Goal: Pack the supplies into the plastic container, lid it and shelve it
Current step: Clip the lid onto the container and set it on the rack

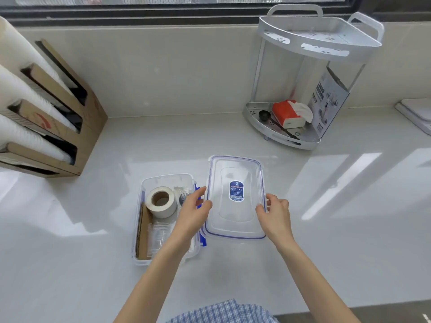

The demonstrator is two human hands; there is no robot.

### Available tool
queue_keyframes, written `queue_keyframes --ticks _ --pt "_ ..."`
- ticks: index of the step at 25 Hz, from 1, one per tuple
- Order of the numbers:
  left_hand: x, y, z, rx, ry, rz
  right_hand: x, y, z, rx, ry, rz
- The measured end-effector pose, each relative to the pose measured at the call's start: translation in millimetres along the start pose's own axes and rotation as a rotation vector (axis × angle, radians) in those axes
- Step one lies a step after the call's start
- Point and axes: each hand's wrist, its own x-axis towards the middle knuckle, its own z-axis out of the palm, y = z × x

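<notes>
A: Where is the lid point(235, 197) against the fingers?

B: Between the two hands. The left hand point(194, 212) has its thumb and fingers curled round the lid's left long edge; the right hand point(275, 215) pinches the right long edge, thumb on top, fingers tucked behind the rim. The lid is clear with a blue seal line and a blue label in its middle. Whether it rests on the counter or is lifted off it, I cannot tell.

A: And the container point(163, 180)?

B: Just left of the lid, open on the counter, its blue latches on the side nearest the lid. The left forearm crosses over its near right corner. Inside are a roll of tape point(161, 201) toward the back, clear cups point(158, 236) lying on their side nearer the person, and a strip of cardboard point(142, 231) standing along the left wall. Something small and dark sits right of the tape, too hidden to name.

A: The surface?

B: A glossy white counter point(93, 252) with bright window reflections. Far right stands a two-tier white corner rack point(319, 43), a red tissue pack point(288, 114) and a black spoon point(264, 115) on its lower tier. Far left, a cardboard holder point(88, 127) carries stacks of white cups point(28, 136). A window point(177, 3) runs along the back.
</notes>
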Motion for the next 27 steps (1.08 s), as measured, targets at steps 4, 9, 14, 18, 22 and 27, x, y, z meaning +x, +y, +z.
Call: queue_keyframes --ticks 4,9,14,18,22,27 --pt "-8 -12 -29 0.048 0.114 0.051 -12 -18 22 0.023 -0.066 -0.046" --pt "-19 -35 -67 0.039 0.246 0.029 -29 -34 55 0.008 -0.174 -0.096" --pt "-27 -53 -95 0.028 0.35 -0.017 -42 -48 82 -0.015 -0.267 -0.135" --pt "-26 -60 -107 0.014 0.36 -0.035 -47 -54 92 -0.02 -0.293 -0.149" --pt "-23 -65 -108 0.015 0.345 -0.052 -47 -55 95 -0.025 -0.292 -0.146" --pt "-18 -70 -108 0.004 0.343 -0.031 -50 -54 98 -0.018 -0.272 -0.122"
